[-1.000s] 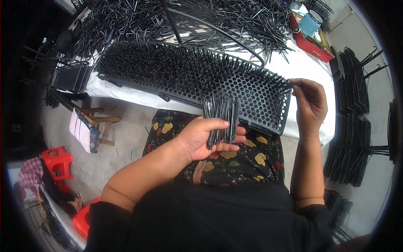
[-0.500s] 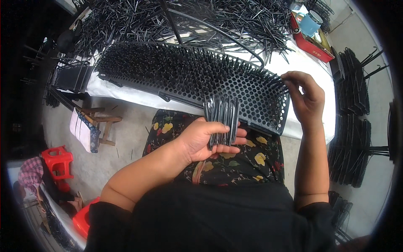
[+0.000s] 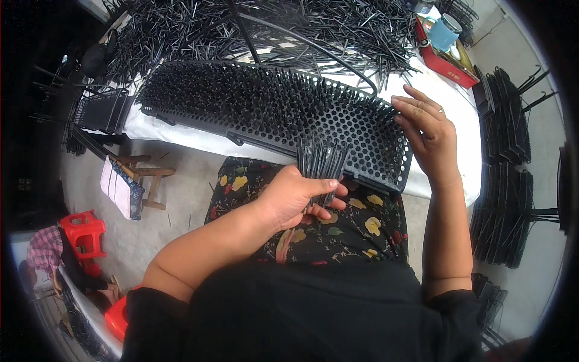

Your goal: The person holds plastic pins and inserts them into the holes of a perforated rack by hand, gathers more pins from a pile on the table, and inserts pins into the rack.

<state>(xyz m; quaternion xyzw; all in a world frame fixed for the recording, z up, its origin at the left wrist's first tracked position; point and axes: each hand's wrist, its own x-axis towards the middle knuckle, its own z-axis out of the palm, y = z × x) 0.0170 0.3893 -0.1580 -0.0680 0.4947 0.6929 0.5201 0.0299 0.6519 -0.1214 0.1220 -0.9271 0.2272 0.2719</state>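
My left hand [image 3: 295, 196], palm up above my lap, holds a bundle of thin black sticks [image 3: 323, 161] under its thumb. In front of it lies a long black tray [image 3: 367, 145] full of round holes. Short black sticks [image 3: 241, 90] stand upright in its left and middle parts, and along its far edge; the near right part shows bare holes. My right hand [image 3: 431, 136] is at the tray's far right corner, its thumb and fingers apart around the tips of the sticks there. I see nothing held in it.
Behind the tray, a large heap of loose black sticks [image 3: 181, 36] covers the white-topped table [image 3: 458, 139]. A red box [image 3: 443, 63] with a blue mug [image 3: 445, 31] stands back right. Black racks [image 3: 503, 205] hang at the right. Left are a wooden stool [image 3: 154, 172], red stools [image 3: 83, 232] and another person [image 3: 54, 250].
My right hand has shifted slightly left and its fingers have spread from a pinch. My left fingers have curled more around the bundle, which has fanned out a little.
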